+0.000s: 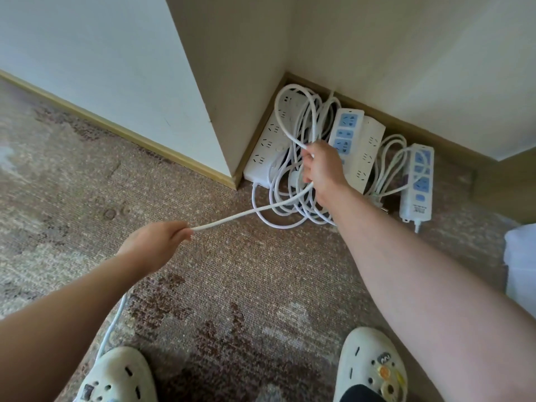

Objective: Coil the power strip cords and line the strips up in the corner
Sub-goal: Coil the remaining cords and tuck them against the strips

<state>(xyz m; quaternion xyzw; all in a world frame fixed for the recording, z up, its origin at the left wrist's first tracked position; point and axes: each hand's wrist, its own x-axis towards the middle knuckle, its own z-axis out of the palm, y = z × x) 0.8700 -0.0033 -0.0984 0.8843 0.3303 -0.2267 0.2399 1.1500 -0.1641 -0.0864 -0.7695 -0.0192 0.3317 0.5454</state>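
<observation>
Shoes (372,369): on the carpet (232,285), nearest.
Left hand (156,242): fingers pinching the white cord (232,218).
Right hand (322,166): fingers curled round cord loops (282,123).
Power strips (367,149): side by side in the floor's corner.

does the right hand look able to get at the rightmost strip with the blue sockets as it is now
Probably not yet: the right hand grips the loops of the white cord. The rightmost strip lies uncovered on the carpet beside that arm, so the path looks free once it lets go.

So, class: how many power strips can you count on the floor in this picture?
4: a white strip beside the jutting wall, a blue-socket strip behind the right hand, a white strip next to it, a blue-socket strip farthest right. Cords may hide more.
</observation>
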